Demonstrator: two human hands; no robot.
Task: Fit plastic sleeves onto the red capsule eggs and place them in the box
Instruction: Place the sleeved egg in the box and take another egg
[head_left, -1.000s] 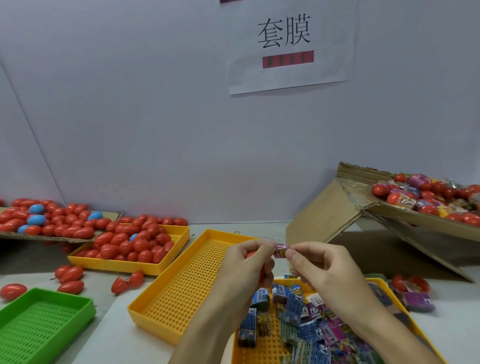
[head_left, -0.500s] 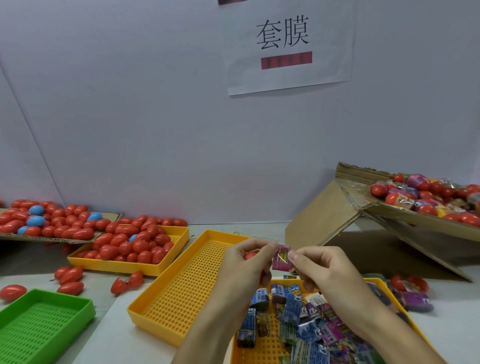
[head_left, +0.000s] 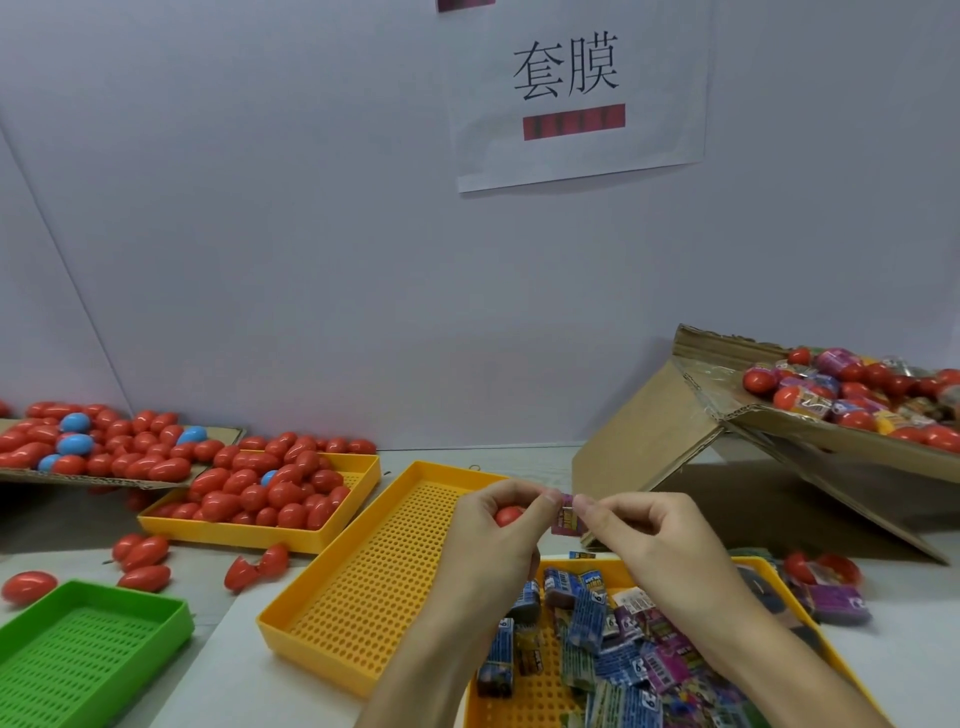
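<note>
A small pink plastic sleeve (head_left: 567, 517) hangs between my two hands, pinched at its top edge by the thumb and forefinger of each. My left hand (head_left: 493, 540) also cups a red capsule egg (head_left: 508, 515) in its curled fingers. My right hand (head_left: 654, 545) holds only the sleeve. Below them a yellow tray (head_left: 769, 564) holds several loose printed sleeves (head_left: 602, 639). The cardboard box (head_left: 810, 441) at the right, tilted, holds several sleeved eggs (head_left: 852, 389).
An empty yellow perforated tray (head_left: 374, 582) lies left of my hands. Farther left stand a yellow tray (head_left: 228, 530) of bare red eggs, a cardboard sheet (head_left: 104, 480) with red and blue eggs, and a green tray (head_left: 88, 654). Loose eggs (head_left: 145, 553) lie on the table.
The sleeve has turned from a thin edge-on strip to hanging flat-faced and partly spread between my fingertips. Both hands stayed nearly in place.
</note>
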